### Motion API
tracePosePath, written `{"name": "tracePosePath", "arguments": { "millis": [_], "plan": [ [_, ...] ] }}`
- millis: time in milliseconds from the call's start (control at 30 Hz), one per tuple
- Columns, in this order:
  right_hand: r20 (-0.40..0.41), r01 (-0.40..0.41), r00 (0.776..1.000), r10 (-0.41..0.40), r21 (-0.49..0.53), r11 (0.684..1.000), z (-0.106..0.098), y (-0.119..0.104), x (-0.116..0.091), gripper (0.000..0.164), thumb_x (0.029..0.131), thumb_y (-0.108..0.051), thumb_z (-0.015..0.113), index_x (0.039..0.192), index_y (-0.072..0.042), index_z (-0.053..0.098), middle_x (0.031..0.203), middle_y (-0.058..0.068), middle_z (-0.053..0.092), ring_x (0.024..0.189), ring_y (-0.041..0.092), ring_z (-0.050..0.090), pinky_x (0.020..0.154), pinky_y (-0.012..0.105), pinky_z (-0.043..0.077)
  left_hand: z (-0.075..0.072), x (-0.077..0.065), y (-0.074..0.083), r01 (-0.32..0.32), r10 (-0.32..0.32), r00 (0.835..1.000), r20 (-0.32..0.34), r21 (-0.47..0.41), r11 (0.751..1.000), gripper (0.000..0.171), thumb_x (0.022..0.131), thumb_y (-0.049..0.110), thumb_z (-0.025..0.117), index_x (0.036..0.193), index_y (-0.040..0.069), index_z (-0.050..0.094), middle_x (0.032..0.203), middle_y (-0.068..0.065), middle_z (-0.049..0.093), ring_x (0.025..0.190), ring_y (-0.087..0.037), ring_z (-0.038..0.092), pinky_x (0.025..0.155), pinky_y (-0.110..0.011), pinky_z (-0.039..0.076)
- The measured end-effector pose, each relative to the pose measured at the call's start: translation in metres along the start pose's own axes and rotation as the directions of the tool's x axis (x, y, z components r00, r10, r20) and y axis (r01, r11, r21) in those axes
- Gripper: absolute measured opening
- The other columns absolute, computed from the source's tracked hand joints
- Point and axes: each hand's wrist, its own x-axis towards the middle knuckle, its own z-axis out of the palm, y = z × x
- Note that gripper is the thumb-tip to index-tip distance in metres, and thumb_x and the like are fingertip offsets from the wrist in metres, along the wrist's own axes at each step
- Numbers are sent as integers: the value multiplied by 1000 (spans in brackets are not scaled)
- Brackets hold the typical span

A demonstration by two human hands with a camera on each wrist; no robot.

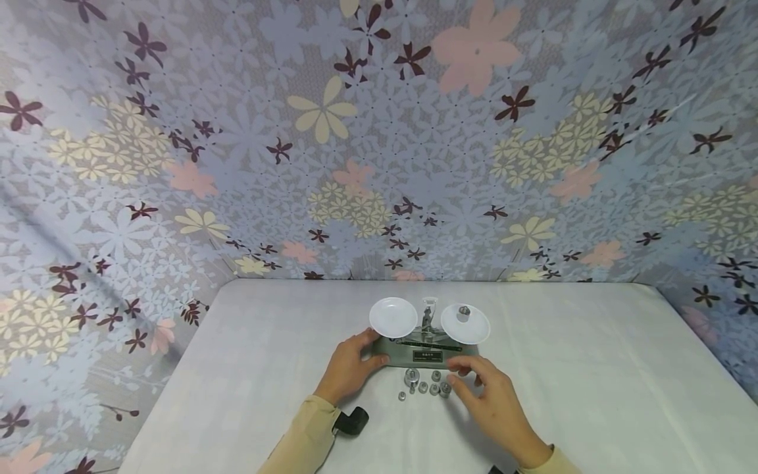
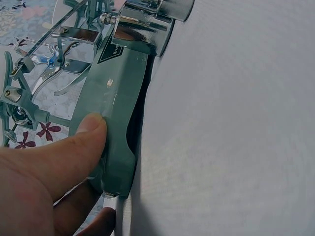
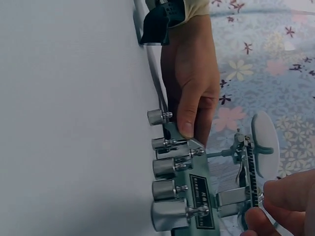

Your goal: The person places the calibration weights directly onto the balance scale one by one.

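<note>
A green balance scale (image 1: 403, 355) with two white pans stands on the table. The left pan (image 1: 393, 317) is bare; a metal weight (image 1: 464, 311) sits on the right pan (image 1: 474, 332). My left hand (image 1: 349, 365) grips the left end of the base, its thumb (image 2: 91, 128) on the green front and fingers round the end. My right hand (image 1: 491, 401) hovers by the base's front right corner, thumb and fingers bent and apart, with nothing seen between them. Several metal weights, the largest (image 1: 412, 376) among them, stand in front of the base, near the right fingertips.
A white cloth (image 1: 592, 382) covers the table. Behind it rises a flower-patterned backdrop (image 1: 414, 164), which also runs along both sides. A black wrist mount (image 1: 352, 421) sticks out from the left sleeve.
</note>
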Motion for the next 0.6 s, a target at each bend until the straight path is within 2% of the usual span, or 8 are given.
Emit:
{"name": "tracePosePath", "arguments": {
  "millis": [433,600],
  "plan": [
    [27,-29,999,27,71,997,8,11,-5,20,80,-14,72,97,-21,67,87,-14,62,74,3,52,61,21,45,0,0,-1,-1,1,1000,4,3,1000,55,81,33,69,131,16,54,136,-3,49,124,-25,46,104,-44,37],
    [44,-65,997,61,95,993,9,13,-6,19,80,-14,73,96,-23,66,85,-14,60,73,3,52,60,20,45,-1,0,-1,-7,7,1000,1,6,1000,54,81,33,69,131,17,54,135,-4,50,123,-26,47,104,-44,37]
  ]
}}
